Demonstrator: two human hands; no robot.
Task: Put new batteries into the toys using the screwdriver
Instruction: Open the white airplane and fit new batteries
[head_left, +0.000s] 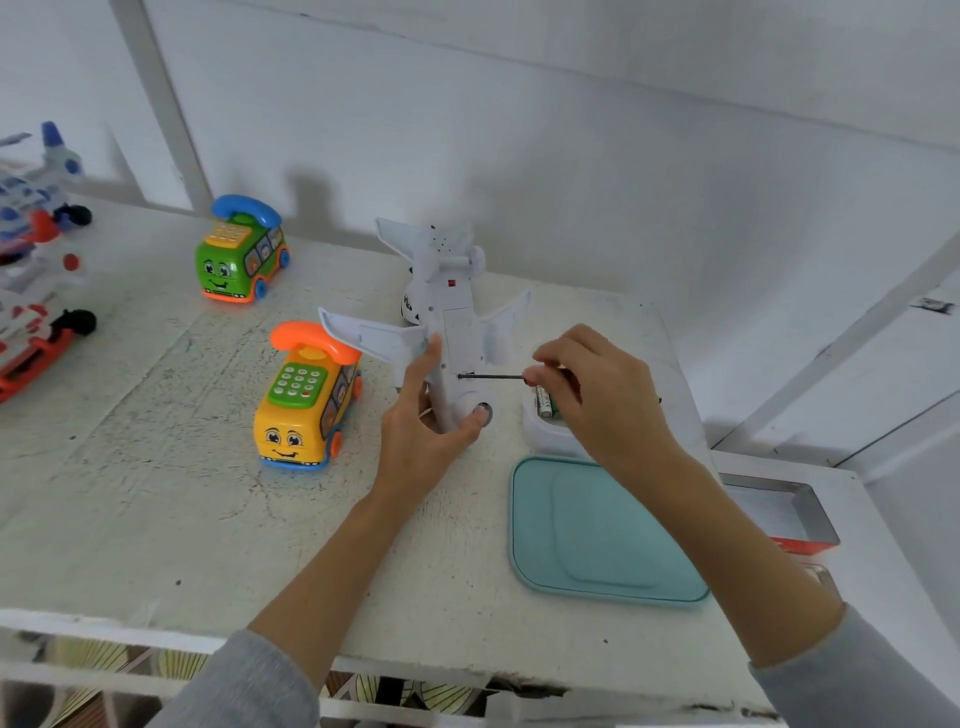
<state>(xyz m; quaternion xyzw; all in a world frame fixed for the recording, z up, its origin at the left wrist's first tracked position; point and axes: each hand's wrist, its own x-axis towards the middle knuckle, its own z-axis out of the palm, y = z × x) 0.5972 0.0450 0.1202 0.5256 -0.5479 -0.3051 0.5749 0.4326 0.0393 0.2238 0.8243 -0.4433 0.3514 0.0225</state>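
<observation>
Left hand grips the white toy airplane by its nose end, belly up on the white table; right hand pinches the screwdriver, shaft level, tip on the belly at the battery cover. Batteries sit in a white dish just under the right hand, teal tray in front of it. Yellow phone bus beside the plane, green phone bus farther back, more plane toys at the left edge.
</observation>
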